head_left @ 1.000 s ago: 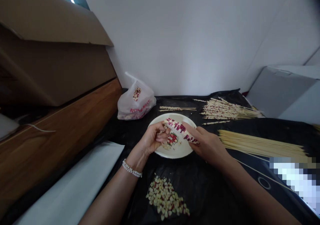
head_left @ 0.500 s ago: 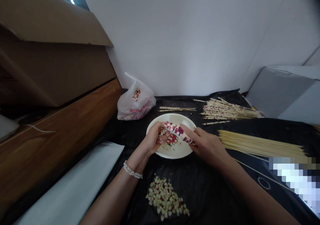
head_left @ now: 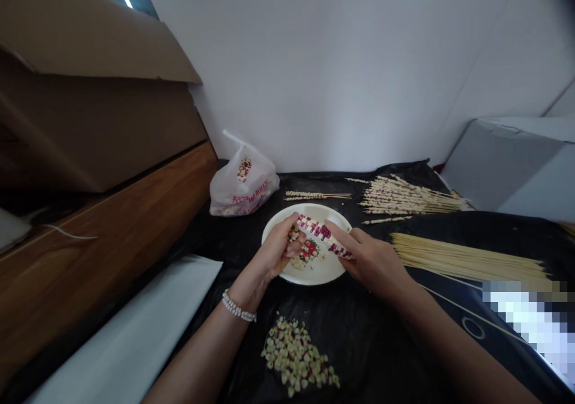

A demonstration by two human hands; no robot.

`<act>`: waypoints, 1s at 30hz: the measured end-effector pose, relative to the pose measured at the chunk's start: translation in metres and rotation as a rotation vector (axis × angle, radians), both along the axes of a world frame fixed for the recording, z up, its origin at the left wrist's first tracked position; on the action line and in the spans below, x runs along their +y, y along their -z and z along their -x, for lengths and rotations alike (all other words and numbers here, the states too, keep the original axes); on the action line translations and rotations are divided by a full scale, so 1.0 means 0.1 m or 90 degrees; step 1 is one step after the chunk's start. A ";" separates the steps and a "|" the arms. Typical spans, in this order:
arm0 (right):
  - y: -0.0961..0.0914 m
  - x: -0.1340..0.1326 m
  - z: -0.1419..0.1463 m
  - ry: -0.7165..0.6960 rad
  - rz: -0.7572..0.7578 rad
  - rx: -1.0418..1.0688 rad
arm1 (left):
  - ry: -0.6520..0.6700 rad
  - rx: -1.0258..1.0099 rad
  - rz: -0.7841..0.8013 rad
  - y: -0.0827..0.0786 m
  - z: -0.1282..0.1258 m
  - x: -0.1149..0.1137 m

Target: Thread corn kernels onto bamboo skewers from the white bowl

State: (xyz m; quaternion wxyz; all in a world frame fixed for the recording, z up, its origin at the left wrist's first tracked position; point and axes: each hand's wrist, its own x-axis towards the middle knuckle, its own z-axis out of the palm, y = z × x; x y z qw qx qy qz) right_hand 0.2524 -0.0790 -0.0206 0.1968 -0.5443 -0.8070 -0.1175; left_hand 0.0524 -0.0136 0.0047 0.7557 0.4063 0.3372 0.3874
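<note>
Over a white bowl point(head_left: 274, 218) with a red flower print, both my hands hold a corn cob point(head_left: 320, 230) with purple and cream kernels. My left hand point(head_left: 281, 245) is closed round its left end, and some loose kernels show in the curled fingers. Gripping the right end, my right hand point(head_left: 368, 257) lays its thumb along the top of the cob. A few kernels lie inside the bowl. Nearer to me, a pile of loose corn kernels point(head_left: 296, 353) rests on the black plastic sheet point(head_left: 372, 344).
Behind the bowl stand a white plastic bag point(head_left: 245, 185) and a few kernel-threaded sticks point(head_left: 305, 195). Farther right lie a heap of threaded skewers point(head_left: 399, 197) and a bundle of bare sticks point(head_left: 467, 257). A cardboard box point(head_left: 99, 128) is at left, a pale box point(head_left: 521, 164) at right.
The cob and my hands have shifted very slightly, with the right thumb still on the cob. The whole view has moved a little; nothing was let go.
</note>
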 end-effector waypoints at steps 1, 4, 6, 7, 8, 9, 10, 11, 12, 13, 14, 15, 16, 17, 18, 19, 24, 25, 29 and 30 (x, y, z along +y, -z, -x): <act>0.00 0.00 0.00 -0.002 0.004 0.001 | -0.004 0.018 -0.019 0.01 -0.01 0.00; 0.01 0.01 0.00 -0.002 0.017 0.008 | -0.008 0.042 -0.066 0.06 -0.04 0.00; 0.01 0.01 0.00 0.002 0.020 0.012 | -0.015 0.042 -0.085 0.07 -0.04 -0.01; 0.01 0.01 0.00 0.003 0.020 0.012 | -0.019 0.040 -0.090 0.07 -0.04 -0.02; 0.00 0.01 0.00 0.003 0.018 0.009 | -0.021 0.038 -0.093 0.07 -0.03 -0.02; 0.00 0.00 0.00 0.001 0.014 0.005 | -0.019 0.035 -0.091 0.07 -0.03 -0.02; 0.00 0.00 0.00 -0.001 0.009 -0.002 | -0.013 0.032 -0.086 0.07 -0.02 -0.02; -0.01 0.00 0.00 -0.002 0.003 -0.011 | -0.004 0.029 -0.077 0.06 -0.01 -0.01; -0.01 0.00 0.00 -0.002 -0.004 -0.023 | 0.010 0.028 -0.065 0.06 0.01 0.00; -0.01 0.00 0.00 0.000 -0.011 -0.037 | 0.024 0.028 -0.053 0.05 0.02 0.00; 0.00 0.00 0.00 0.005 -0.019 -0.052 | 0.036 0.028 -0.043 0.04 0.03 0.01; 0.00 0.01 0.00 0.010 -0.028 -0.068 | 0.041 0.027 -0.034 0.04 0.04 0.02; 0.00 0.00 0.00 0.014 -0.038 -0.081 | 0.039 0.026 -0.027 0.03 0.05 0.02; 0.00 0.00 0.00 0.016 -0.048 -0.093 | 0.032 0.026 -0.023 0.03 0.05 0.03; 0.00 0.00 0.01 0.019 -0.056 -0.104 | 0.025 0.025 -0.021 0.04 0.05 0.03; 0.00 -0.01 0.01 0.022 -0.062 -0.113 | 0.019 0.024 -0.022 0.04 0.05 0.02; -0.03 -0.03 0.04 0.034 -0.042 -0.121 | -0.026 0.038 -0.050 0.10 -0.03 -0.02; -0.03 -0.03 0.04 0.033 -0.036 -0.113 | -0.041 0.041 -0.056 0.10 -0.04 -0.02; -0.04 -0.02 0.02 0.027 -0.037 -0.078 | 0.002 0.003 -0.035 0.07 -0.02 -0.03; -0.04 -0.02 0.01 0.025 -0.039 -0.071 | 0.017 -0.006 -0.025 0.05 0.00 -0.02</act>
